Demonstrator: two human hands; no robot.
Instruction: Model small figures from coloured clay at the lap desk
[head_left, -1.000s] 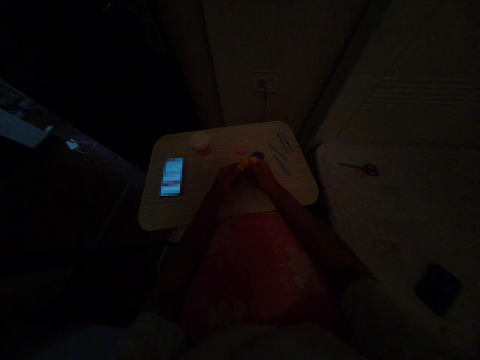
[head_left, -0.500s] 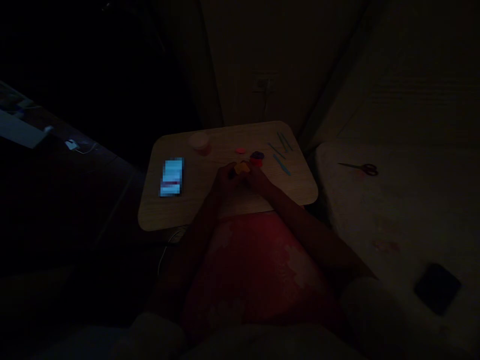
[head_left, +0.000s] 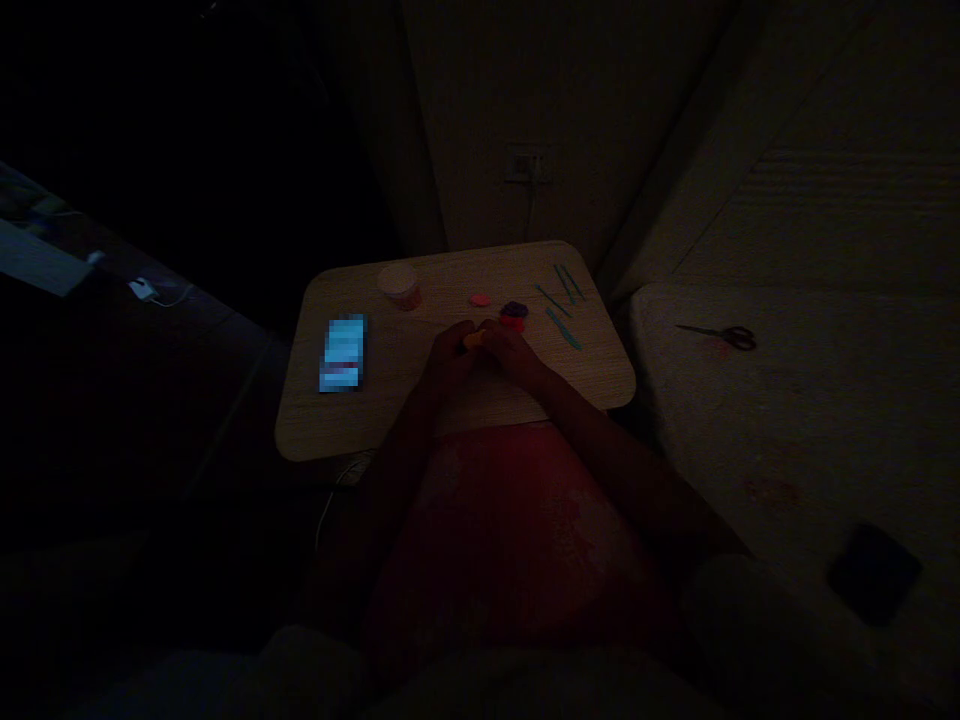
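Both of my hands meet over the small table, closed on a yellow-orange piece of modelling clay. My left hand grips it from the left. The fingers of my right hand lie over its right part and hide some of it. Just beyond my right hand are a red lump and a dark purple lump, close together. A flat pink disc lies a little further back. The room is very dark, so finger details are hard to make out.
On the wooden table stand a lidded tub and a lit phone at the left. Several thin teal modelling tools lie at the right. Scissors and a dark square object rest on the pale surface to the right.
The yellow-orange clay shows less now. My right fingers have shifted left over it, and my hands are closer together. Nothing else on the table has moved.
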